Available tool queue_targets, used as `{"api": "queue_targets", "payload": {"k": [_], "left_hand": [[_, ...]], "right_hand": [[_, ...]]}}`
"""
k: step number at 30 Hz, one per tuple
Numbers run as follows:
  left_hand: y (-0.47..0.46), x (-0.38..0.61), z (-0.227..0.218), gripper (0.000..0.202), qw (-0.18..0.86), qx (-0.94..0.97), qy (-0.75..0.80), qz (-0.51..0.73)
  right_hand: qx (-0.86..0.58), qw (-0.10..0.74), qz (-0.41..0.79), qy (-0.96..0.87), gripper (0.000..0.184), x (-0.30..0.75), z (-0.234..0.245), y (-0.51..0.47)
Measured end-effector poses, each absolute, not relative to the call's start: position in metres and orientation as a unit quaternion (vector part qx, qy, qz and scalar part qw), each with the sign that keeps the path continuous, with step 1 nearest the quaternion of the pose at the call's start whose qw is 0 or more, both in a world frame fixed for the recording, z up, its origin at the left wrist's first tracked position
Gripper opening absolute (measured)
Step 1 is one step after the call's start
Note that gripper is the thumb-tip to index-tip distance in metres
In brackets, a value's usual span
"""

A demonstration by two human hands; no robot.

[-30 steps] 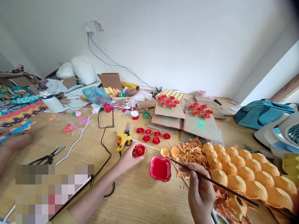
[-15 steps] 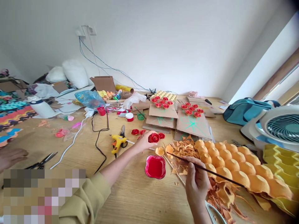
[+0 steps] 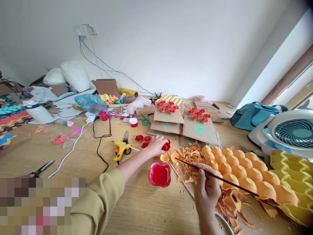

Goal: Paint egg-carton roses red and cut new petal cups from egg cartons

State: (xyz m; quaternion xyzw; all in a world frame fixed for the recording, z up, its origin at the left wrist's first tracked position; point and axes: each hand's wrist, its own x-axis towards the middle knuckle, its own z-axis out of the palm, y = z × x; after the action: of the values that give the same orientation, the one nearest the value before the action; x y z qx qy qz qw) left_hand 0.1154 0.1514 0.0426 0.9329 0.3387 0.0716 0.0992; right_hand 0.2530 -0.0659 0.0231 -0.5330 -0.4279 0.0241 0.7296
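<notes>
My left hand point(image 3: 156, 146) reaches forward over the wooden table and pinches a small red paper rose point(image 3: 166, 147), low beside a group of other red roses point(image 3: 142, 139). My right hand point(image 3: 206, 190) grips a thin dark paintbrush point(image 3: 217, 177) whose tip points left over a heap of orange cardboard scraps point(image 3: 193, 156). A small cup of red paint point(image 3: 159, 174) stands between my hands. Two unpainted orange cups point(image 3: 164, 158) lie just beyond it.
An orange egg tray point(image 3: 246, 178) fills the right side, with a white fan point(image 3: 288, 132) and a teal bag point(image 3: 254, 114) behind. A yellow glue gun point(image 3: 120, 149), black cable point(image 3: 100, 143), scissors point(image 3: 41, 168) and cardboard sheets point(image 3: 200, 130) with red roses lie further off.
My left hand has carried the red rose forward and to the right, from near the paint cup to the group of roses. The view has shifted left; my right hand keeps holding the brush.
</notes>
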Motion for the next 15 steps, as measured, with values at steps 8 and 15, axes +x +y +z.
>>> {"api": "queue_targets", "payload": {"k": [8, 15], "left_hand": [[0.162, 0.118, 0.047, 0.035, 0.070, 0.952, 0.298, 0.022], [0.164, 0.119, 0.045, 0.033, 0.064, 0.955, 0.289, 0.024]], "right_hand": [[-0.528, 0.722, 0.023, -0.448, 0.014, 0.253, 0.022, -0.066], [-0.531, 0.718, 0.034, -0.448, 0.016, 0.253, 0.018, -0.065]]}}
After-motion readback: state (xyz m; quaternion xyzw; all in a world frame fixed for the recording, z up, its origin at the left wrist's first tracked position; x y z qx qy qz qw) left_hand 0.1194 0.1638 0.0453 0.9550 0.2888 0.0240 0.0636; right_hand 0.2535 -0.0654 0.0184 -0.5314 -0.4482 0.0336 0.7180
